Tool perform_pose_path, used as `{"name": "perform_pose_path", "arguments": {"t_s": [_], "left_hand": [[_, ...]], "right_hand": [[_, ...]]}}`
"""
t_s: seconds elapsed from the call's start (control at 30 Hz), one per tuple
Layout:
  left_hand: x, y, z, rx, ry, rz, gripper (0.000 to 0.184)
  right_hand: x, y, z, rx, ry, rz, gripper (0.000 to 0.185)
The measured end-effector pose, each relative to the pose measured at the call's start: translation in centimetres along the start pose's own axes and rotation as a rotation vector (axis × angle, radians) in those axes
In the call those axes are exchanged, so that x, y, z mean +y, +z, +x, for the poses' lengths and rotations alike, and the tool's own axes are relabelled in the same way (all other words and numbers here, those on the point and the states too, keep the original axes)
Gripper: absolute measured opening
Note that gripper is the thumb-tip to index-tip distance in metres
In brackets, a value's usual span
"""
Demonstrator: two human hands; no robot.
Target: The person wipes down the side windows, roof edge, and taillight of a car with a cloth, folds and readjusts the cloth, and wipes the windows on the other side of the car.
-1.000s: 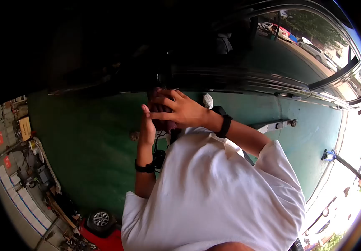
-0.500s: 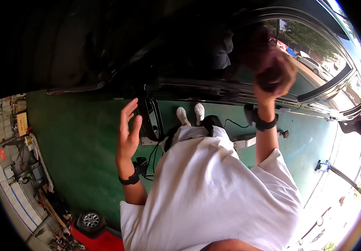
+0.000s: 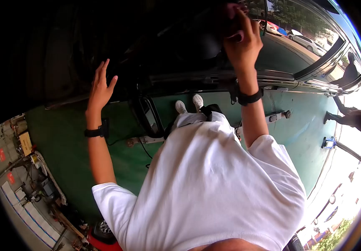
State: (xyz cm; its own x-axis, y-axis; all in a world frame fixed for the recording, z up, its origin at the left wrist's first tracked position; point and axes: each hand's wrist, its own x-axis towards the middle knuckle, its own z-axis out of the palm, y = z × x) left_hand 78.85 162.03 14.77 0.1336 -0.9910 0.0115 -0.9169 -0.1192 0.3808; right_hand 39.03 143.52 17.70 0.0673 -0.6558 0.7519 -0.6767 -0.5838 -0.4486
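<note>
A black car [image 3: 180, 80] fills the upper part of the view, its glossy side facing me. My right hand [image 3: 245, 48] is raised against the car's dark glass and holds a dark reddish cloth [image 3: 235, 37]. Shadow hides much of the cloth's outline. To the left, my left hand [image 3: 100, 90] is held up with fingers stretched and holds nothing. It is close to the dark bodywork; I cannot tell whether it touches. Between my hands, the black side mirror [image 3: 147, 117] juts out from the car.
Lift arms [image 3: 276, 117] lie low over the green floor [image 3: 63, 146]. Another person [image 3: 352, 117] stands at the far right, near a pole with a blue end [image 3: 329, 143]. Cluttered shelving [image 3: 42, 184] lines the left; a red car [image 3: 99, 242] is behind me.
My right hand has moved left and farther up the glass with the cloth. My left hand has shifted left and forward, toward the bodywork. The other person shows more fully at right.
</note>
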Motion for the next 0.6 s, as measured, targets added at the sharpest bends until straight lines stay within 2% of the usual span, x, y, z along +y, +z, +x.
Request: {"name": "perform_pose_path", "arguments": {"t_s": [0.1, 0.17, 0.27, 0.37, 0.4, 0.5, 0.53, 0.6], "left_hand": [[0.7, 1.6, 0.8, 0.0, 0.039, 0.08, 0.068], [0.6, 2.9, 1.2, 0.094, 0.085, 0.06, 0.068], [0.4, 3.1, 1.3, 0.127, 0.114, 0.006, 0.068], [-1.0, 3.6, 1.2, 0.15, 0.14, -0.008, 0.069], [-0.9, 3.7, 1.2, 0.144, 0.14, -0.01, 0.069], [-0.9, 3.5, 1.0, 0.147, 0.094, -0.027, 0.071], [-0.8, 3.6, 0.9, 0.159, 0.109, -0.005, 0.072], [-0.7, 3.6, 0.7, 0.17, 0.107, 0.017, 0.074]], "right_hand": [[-3.5, 2.0, -4.2, -0.169, -0.022, 0.007, 0.077], [-5.1, 3.8, -6.8, -0.245, -0.069, 0.036, 0.075], [-6.1, 6.7, -11.4, -0.444, -0.176, -0.06, 0.058], [-6.0, 8.0, -14.7, -0.578, -0.216, 0.024, 0.053], [-5.9, 7.9, -14.9, -0.6, -0.214, 0.052, 0.057], [-3.7, 5.0, -14.6, -0.556, -0.122, 0.112, 0.065], [-2.8, 3.2, -13.5, -0.511, -0.072, 0.097, 0.073], [-0.4, 0.0, -10.7, -0.338, 0.021, 0.093, 0.077]]}}
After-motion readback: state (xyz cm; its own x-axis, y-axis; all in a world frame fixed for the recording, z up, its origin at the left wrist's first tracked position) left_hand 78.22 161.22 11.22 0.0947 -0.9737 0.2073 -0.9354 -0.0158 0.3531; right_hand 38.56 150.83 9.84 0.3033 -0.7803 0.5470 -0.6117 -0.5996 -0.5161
